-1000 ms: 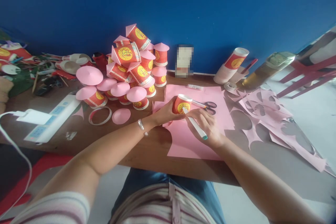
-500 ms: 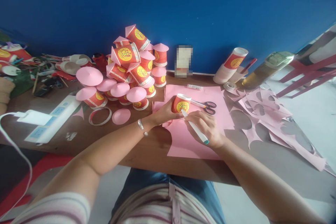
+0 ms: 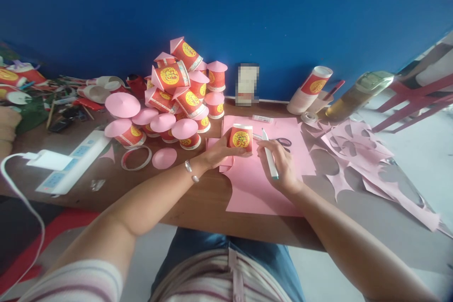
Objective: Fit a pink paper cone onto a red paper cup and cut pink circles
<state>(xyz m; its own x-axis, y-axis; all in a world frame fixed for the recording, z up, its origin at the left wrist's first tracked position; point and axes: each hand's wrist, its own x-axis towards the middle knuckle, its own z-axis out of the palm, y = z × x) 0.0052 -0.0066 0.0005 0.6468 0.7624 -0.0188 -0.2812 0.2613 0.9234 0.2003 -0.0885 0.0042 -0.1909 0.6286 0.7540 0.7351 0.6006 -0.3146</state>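
A red paper cup (image 3: 241, 138) with a yellow round print and a white band along its top is held in my left hand (image 3: 218, 151), above the pink paper sheet (image 3: 255, 193). In my right hand (image 3: 283, 163) is a white marker pen (image 3: 269, 155) with a teal end, its tip pointing up and away from the cup. Black-handled scissors (image 3: 284, 142) lie on the paper, partly hidden behind my right hand. Left of my hands stands a pile of similar red cups (image 3: 170, 75) topped with pink paper cones.
Pink paper offcuts (image 3: 357, 141) cover the right side of the table. Stacked cups (image 3: 306, 92) and a bottle (image 3: 359, 95) stand at the back right. At left lie a tape roll (image 3: 136, 157), a pink disc (image 3: 164, 158) and a white power strip (image 3: 74, 163).
My right hand has drawn the marker back from the cup, and the marker now points more upright. The cup has shifted slightly left and turned in my left hand.
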